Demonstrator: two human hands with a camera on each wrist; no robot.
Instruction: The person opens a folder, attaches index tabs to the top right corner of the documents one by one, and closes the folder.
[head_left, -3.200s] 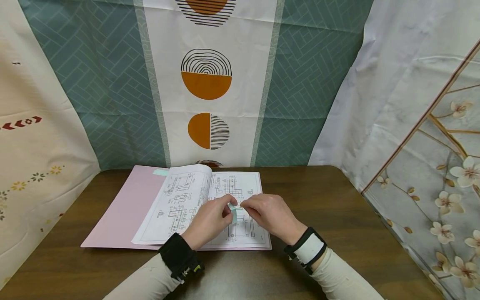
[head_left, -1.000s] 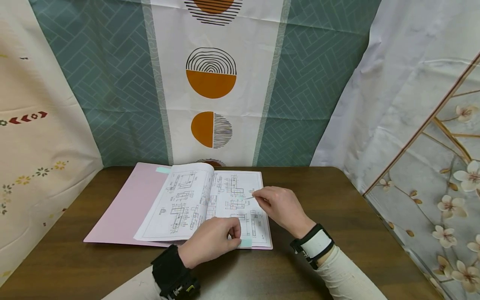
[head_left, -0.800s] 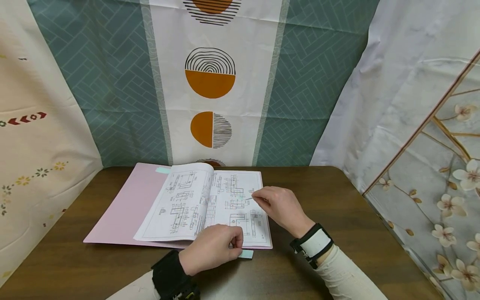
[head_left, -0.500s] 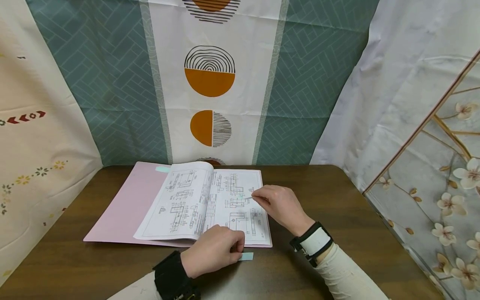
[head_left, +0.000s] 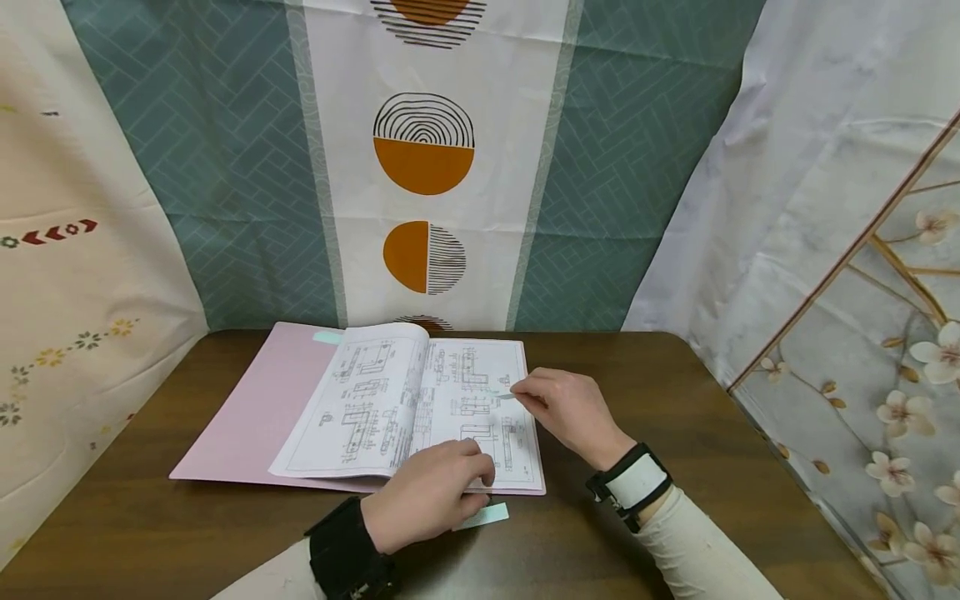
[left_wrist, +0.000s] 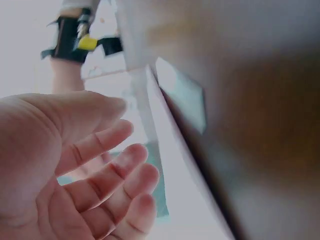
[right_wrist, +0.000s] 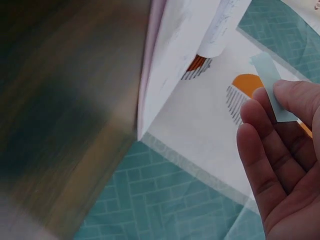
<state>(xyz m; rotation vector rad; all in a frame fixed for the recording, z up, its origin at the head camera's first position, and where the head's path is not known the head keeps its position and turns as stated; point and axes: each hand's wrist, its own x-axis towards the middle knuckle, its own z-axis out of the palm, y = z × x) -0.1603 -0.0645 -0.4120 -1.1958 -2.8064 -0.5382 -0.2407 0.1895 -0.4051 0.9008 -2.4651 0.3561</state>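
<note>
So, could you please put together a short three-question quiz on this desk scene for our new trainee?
1. True or false: the booklet of technical drawings lies open on a pink folder.
2. Which hand holds a pale green strip between thumb and fingers? A) left hand B) right hand C) neither
3. Fill in: the small green sticky pad lies on the ______, just in front of the folder's near edge.

Key
1. True.
2. B; the right wrist view shows the strip at the fingertips.
3. Table; the left hand rests beside the pad with its fingers relaxed.
</note>
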